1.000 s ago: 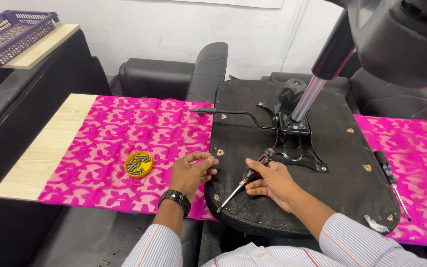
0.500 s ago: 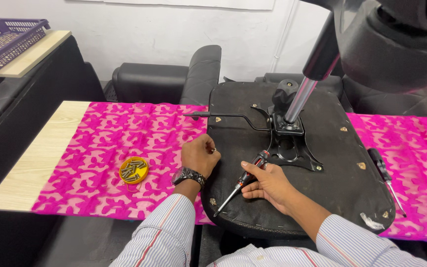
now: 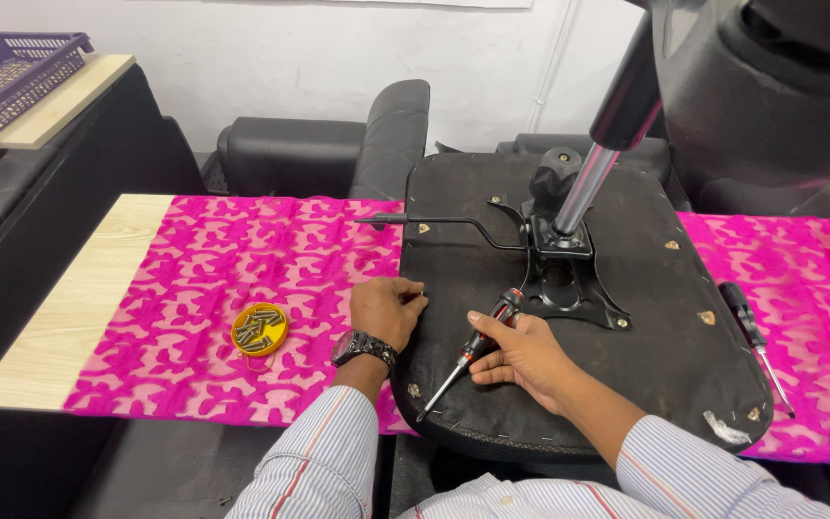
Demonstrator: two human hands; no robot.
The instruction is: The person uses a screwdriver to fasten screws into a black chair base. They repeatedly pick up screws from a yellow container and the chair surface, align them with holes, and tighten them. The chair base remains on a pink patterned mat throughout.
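Observation:
An upturned black office-chair seat lies on a pink patterned cloth, its metal mechanism plate and gas-lift column sticking up. My right hand rests on the seat's underside and holds a screwdriver with a red and black handle, tip pointing toward the near left edge. My left hand, with a wristwatch, is closed at the seat's left rim, fingers pinched as if on something small that I cannot make out.
A yellow round lid with several screws sits on the cloth left of my hand. A second screwdriver lies at the seat's right. Black armchairs stand behind; a purple basket sits on a shelf far left. The chair base looms top right.
My left hand moved from near the yellow lid up to the seat's left rim and closed. My right hand with the screwdriver stayed nearly in place.

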